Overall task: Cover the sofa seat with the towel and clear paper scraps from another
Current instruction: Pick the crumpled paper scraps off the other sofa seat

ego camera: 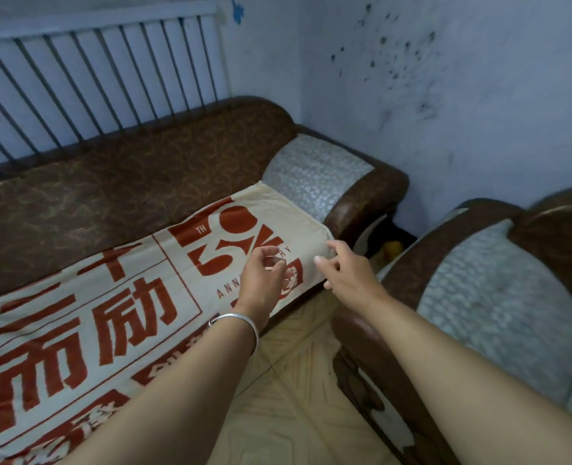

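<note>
Fingers [265,252] loosely curled, over towel [294,226]

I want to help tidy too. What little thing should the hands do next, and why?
Probably the right hand should pinch the front corner of the cream, red-printed towel and tug it flat: it looks rumpled beside the grey-padded brown armrest, close to that hand.

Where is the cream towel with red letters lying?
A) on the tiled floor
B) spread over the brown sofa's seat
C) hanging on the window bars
B: the cream towel with red letters lies spread flat on the seat of the brown sofa, up to its grey-padded armrest.
</note>
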Demonstrator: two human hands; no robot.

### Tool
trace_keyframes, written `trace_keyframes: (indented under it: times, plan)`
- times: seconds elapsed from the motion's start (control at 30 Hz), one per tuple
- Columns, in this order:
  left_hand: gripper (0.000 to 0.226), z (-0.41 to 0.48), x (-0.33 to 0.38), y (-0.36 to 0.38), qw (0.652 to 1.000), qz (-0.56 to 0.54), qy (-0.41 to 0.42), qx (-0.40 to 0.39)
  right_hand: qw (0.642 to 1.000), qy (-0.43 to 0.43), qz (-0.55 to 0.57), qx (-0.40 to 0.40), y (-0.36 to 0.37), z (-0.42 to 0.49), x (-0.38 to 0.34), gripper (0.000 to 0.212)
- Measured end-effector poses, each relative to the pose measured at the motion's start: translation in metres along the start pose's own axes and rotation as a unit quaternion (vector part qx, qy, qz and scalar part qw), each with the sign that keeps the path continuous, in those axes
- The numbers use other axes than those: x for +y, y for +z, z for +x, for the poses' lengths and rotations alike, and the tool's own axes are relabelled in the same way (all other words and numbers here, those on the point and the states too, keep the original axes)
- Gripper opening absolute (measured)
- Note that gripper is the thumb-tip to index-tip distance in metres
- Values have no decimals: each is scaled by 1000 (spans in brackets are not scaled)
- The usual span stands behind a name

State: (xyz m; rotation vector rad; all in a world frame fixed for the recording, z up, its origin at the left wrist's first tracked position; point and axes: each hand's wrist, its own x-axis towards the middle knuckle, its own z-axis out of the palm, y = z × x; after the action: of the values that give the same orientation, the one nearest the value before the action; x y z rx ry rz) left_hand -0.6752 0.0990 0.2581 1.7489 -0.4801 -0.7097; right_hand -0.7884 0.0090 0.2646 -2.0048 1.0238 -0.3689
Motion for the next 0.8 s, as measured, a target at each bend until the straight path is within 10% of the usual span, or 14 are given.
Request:
trace_keyframes:
  times: [0.8]
  plan:
    - [26,-297,-28,412,939,122,131,-293,951,220,-25,217,-287,-309,287,54]
